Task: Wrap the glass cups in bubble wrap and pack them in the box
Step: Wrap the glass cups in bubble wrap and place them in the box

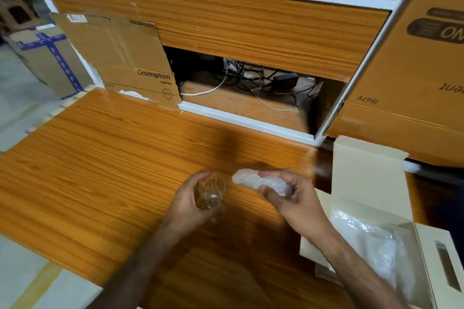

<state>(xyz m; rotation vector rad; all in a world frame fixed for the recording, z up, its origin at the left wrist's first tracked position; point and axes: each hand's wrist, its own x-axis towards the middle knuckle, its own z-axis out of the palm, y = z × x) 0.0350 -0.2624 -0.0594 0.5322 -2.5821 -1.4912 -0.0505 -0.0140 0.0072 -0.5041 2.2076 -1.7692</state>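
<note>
My left hand (pixel 187 202) grips a clear ribbed glass cup (pixel 210 192), bare and tilted, just above the wooden tabletop (pixel 100 158). A hand's width to its right, my right hand (pixel 292 194) is closed on a crumpled piece of bubble wrap (pixel 247 178) whose free end sticks out toward the cup. The cream cardboard box (pixel 371 175) stands open at the lower right with its lid up, and a bundle of bubble wrap (pixel 371 241) lies inside it. What that bundle covers I cannot tell.
Behind the tabletop a wooden cabinet has an open slot (pixel 251 90) full of cables and a black adapter. A flat Crompton carton (pixel 125 65) leans at the back left. A large brown carton (pixel 411 70) stands at the right. The table's left edge (pixel 40 125) drops to the floor.
</note>
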